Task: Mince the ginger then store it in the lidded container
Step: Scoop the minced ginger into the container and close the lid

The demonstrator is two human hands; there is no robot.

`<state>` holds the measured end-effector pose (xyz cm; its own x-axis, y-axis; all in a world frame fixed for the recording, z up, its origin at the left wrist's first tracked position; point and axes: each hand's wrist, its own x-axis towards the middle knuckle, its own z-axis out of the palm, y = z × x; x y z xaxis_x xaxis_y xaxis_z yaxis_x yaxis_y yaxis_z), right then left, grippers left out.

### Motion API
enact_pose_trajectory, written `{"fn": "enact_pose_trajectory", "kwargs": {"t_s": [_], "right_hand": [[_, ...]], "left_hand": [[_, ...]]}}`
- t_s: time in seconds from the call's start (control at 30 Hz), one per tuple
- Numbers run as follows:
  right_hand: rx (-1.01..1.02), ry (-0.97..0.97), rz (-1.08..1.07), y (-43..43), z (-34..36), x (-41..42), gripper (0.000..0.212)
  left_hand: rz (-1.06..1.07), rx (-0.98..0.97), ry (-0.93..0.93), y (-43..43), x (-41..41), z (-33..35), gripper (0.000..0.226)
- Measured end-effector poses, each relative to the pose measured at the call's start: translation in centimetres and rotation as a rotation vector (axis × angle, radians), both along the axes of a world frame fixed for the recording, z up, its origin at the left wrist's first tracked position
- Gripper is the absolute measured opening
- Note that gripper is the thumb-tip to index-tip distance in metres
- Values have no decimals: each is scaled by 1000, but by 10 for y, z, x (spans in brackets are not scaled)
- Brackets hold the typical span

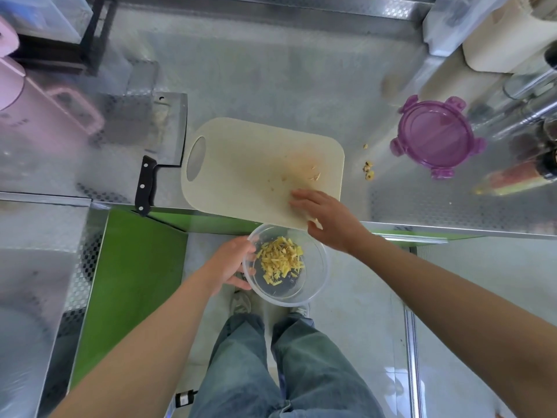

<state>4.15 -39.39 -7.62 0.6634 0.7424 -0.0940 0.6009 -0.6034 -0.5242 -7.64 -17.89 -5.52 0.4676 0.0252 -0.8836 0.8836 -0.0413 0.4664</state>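
My left hand (233,263) grips the left rim of a clear round container (313,285), held below the counter's front edge. Yellow minced ginger (281,260) lies piled inside it. My right hand (325,220) rests with straight fingers on the near right corner of the cream cutting board (241,164), which juts over the counter edge above the container. A few ginger bits (313,176) remain on the board beyond my fingers. The purple lid (437,137) lies flat on the counter to the right. A cleaver (162,140) with a black handle lies left of the board.
Ginger peel scraps (368,170) lie between the board and the lid. A pink jug (36,116) stands at the left. Bottles and metal tubes (530,116) crowd the right edge. A green cabinet front (129,273) is below the counter, and my legs and shoes show beneath.
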Motion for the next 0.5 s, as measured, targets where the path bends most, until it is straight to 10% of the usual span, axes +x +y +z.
{"fn": "enact_pose_trajectory", "kwargs": {"t_s": [0.5], "right_hand": [[64, 45, -235, -11, 10, -10, 49]], "left_hand": [[10, -39, 12, -21, 6, 1, 34]]}}
